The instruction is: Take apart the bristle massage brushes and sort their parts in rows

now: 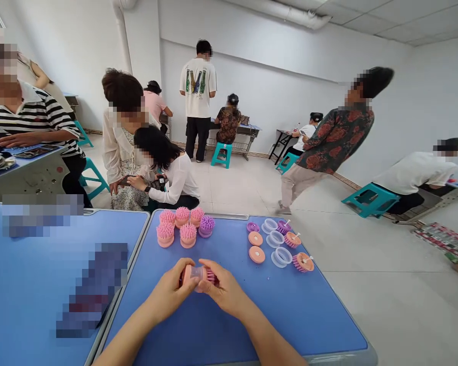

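Note:
Between my two hands, over the near middle of the blue table, is a brush (197,274) with a peach base, a clear middle ring and pink bristles, lying sideways. My left hand (174,284) is wrapped round its peach base end. The bristle end is gripped by my right hand (223,287). Beyond them stand several pink brushes (188,236) and one purple brush (206,226), bristles up. To the right are peach discs (257,254), a purple disc (253,227), clear rings (281,257) and bristle heads with white stems (303,262).
My table's blue top (221,330) meets another blue table (23,284) on the left, with a blurred dark item (95,290) on it. Several people stand, crouch or sit beyond. Teal stools (222,155) stand on the floor.

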The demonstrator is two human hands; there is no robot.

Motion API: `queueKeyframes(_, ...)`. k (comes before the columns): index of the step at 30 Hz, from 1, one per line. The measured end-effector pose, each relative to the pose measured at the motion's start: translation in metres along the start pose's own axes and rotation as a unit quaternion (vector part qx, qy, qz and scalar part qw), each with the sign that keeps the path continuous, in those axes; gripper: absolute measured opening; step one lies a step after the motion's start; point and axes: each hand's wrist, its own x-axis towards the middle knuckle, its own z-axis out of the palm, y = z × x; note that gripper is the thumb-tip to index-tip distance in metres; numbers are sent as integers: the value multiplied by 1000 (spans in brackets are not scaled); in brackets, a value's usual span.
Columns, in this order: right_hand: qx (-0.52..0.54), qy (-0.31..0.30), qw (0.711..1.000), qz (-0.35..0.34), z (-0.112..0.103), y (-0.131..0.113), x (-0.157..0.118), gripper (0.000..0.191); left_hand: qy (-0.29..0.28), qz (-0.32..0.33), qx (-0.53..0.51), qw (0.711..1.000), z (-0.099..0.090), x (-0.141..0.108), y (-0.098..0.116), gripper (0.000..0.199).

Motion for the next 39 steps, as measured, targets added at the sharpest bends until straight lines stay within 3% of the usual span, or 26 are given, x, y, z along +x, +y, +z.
queueKeyframes(3, -46, 17, 998, -35, -3, -3, 1, 41, -28, 0, -64, 998, 0, 1, -3, 36)
queueKeyframes(7, -126, 35, 985, -109, -2, -4, -1, 55, -36, -30, -122, 991, 1, 5, -6, 36)
queueKeyframes(14, -321, 63, 907, -264, 8, -11, -5, 56, -50, -103, -216, 970, 1, 4, -6, 40)
queueKeyframes(20, -368, 80, 864, -334, 12, -19, -9, 51, -109, -167, -310, 929, 2, 4, -16, 49)
queueKeyframes(24, -329, 56, 904, -266, 11, -16, -11, 55, -89, -151, -314, 933, 0, 3, -14, 45)
queueKeyframes(27, -235, 55, 960, -141, 7, -16, -11, 79, -57, -127, -289, 947, -5, 0, -6, 39)
queueKeyframes(28, -198, 49, 974, -97, 6, -18, -11, 77, -54, -119, -274, 953, -6, -1, -3, 37)
queueKeyframes(31, -131, 13, 991, -10, 2, -24, -11, 46, -72, -104, -229, 965, -7, -1, -1, 35)
queueKeyframes(33, -136, 9, 990, -19, 0, -29, -12, 38, -78, -102, -211, 969, -4, 0, -2, 36)
queueKeyframes(37, -203, 13, 974, -95, 2, -35, -16, 58, -79, -104, -193, 973, 0, 3, -8, 40)
queueKeyframes(39, -262, 15, 956, -128, 6, -35, -18, 57, -73, -111, -181, 974, 1, 4, -8, 43)
